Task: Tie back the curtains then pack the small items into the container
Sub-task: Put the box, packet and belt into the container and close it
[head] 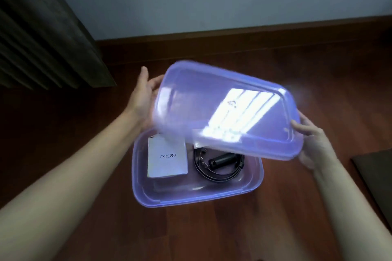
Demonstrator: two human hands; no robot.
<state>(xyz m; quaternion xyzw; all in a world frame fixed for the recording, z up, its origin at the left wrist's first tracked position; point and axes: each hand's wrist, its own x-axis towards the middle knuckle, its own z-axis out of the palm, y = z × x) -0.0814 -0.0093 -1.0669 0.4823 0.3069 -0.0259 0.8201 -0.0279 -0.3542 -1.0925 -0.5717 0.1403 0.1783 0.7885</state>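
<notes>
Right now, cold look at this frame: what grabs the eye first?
The translucent purple lid, tilted and motion-blurred mid-frame with a bright glare on it, gripped at opposite ends by the left hand and right hand. Under it on the wood floor sits the open purple container, holding a white box on its left side and a coiled black cable to the right of that.

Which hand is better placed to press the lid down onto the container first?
Probably the right hand. It holds the lid at its lower edge, which hangs close above the container, so that side can seat first. The left hand holds the higher, tilted end, farther from the rim.
</notes>
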